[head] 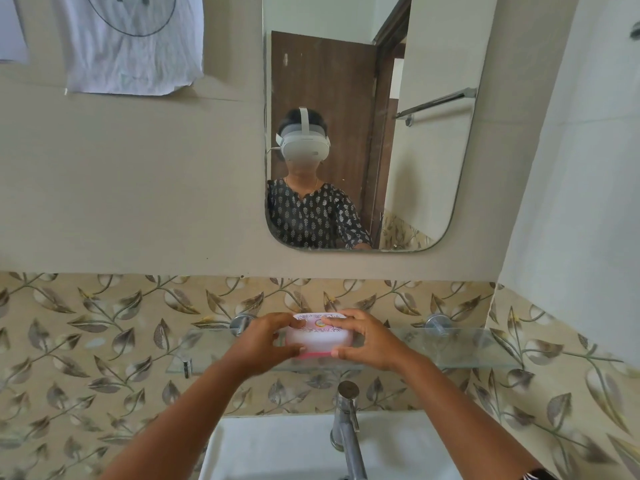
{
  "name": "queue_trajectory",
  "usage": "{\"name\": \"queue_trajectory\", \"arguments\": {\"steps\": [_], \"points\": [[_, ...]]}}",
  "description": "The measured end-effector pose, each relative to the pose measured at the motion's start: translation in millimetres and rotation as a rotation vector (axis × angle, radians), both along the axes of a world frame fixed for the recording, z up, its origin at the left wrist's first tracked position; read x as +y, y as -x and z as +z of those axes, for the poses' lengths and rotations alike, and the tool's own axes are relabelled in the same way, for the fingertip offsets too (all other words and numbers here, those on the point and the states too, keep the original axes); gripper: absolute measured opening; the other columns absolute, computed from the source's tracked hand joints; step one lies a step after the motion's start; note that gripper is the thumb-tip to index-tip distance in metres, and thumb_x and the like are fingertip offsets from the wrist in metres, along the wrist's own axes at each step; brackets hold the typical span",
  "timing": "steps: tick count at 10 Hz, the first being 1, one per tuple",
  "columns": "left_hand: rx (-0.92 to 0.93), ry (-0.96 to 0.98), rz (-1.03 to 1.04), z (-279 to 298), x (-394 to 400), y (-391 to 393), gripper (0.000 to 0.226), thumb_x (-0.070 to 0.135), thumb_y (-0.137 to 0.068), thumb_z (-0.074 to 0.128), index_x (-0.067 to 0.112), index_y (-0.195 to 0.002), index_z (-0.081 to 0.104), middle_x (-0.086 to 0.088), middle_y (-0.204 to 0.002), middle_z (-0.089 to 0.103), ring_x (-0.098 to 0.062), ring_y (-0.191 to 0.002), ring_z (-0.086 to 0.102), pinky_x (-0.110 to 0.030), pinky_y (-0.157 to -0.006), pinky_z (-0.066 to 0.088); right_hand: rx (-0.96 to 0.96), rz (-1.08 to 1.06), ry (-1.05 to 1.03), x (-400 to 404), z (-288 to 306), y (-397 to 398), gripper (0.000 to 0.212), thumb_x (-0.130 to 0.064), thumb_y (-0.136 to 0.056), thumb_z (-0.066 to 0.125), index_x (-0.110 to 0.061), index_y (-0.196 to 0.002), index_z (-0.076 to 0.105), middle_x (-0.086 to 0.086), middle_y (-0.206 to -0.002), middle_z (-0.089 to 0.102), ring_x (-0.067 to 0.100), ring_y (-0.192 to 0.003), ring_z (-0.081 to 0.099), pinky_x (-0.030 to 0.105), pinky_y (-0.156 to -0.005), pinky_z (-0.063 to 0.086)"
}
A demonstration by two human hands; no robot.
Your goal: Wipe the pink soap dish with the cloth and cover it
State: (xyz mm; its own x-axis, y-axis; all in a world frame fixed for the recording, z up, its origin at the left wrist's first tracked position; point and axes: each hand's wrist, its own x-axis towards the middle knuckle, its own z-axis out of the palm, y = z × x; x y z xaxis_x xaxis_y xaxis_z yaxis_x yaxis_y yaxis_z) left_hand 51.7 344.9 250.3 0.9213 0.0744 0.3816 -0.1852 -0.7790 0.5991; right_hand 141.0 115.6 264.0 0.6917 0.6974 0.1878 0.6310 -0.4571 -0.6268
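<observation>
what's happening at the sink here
A person stands at a bathroom basin and holds a soap dish with both hands over the glass shelf. The left hand grips its left end and the right hand its right end, fingers curled over the white patterned lid, which is on. A strip of pink base shows underneath. No cloth is in either hand. A tap stands below, and a mirror hangs above.
</observation>
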Motion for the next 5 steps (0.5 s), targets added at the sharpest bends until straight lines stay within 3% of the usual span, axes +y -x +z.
{"name": "queue_trajectory", "arguments": {"steps": [2, 3, 4, 5], "points": [[-0.034, -0.176, 0.111, 3.4, -15.4, -1.1, 0.048, 0.044, -0.076, 0.073, 0.031, -0.119, 0.059, 0.008, -0.127, 0.058, -0.012, -0.111, 0.056, -0.020, -0.085, 0.041, -0.096, -0.043, 0.119, -9.6, 3.9, 2.6, 0.062, -0.041, -0.084, 0.067, -0.053, -0.137, 0.037, -0.009, -0.156, 0.022, 0.012, -0.143, 0.016, 0.038, -0.115, 0.019], [0.028, -0.245, 0.115, 8.5, -19.9, 2.1, 0.049, 0.047, -0.080, 0.066, 0.034, -0.125, 0.052, 0.007, -0.132, 0.054, -0.016, -0.111, 0.056, -0.027, -0.085, 0.045, -0.123, -0.060, 0.195, -10.6, 5.4, 6.3, 0.066, -0.046, -0.086, 0.062, -0.052, -0.142, 0.028, -0.008, -0.160, 0.014, 0.015, -0.146, 0.011, 0.040, -0.115, 0.020], [0.075, -0.369, 0.068, 14.6, -25.2, 6.6, 0.058, 0.051, -0.083, 0.060, 0.036, -0.135, 0.041, 0.001, -0.146, 0.042, -0.021, -0.121, 0.052, -0.035, -0.095, 0.046, -0.235, -0.098, 0.206, -15.6, 10.5, 11.8, 0.068, -0.055, -0.086, 0.057, -0.050, -0.145, 0.023, -0.010, -0.159, 0.015, 0.013, -0.144, 0.016, 0.043, -0.111, 0.029], [-0.040, -0.484, 0.105, 30.8, -31.6, 7.2, 0.060, 0.057, -0.086, 0.046, 0.036, -0.141, 0.033, -0.003, -0.151, 0.034, -0.023, -0.126, 0.047, -0.042, -0.098, 0.045, -0.465, -0.161, 0.078, -18.2, 29.9, 12.1, 0.055, -0.049, -0.091, 0.051, -0.035, -0.143, 0.040, -0.005, -0.139, 0.042, 0.011, -0.123, 0.042, 0.041, -0.097, 0.046]]}}
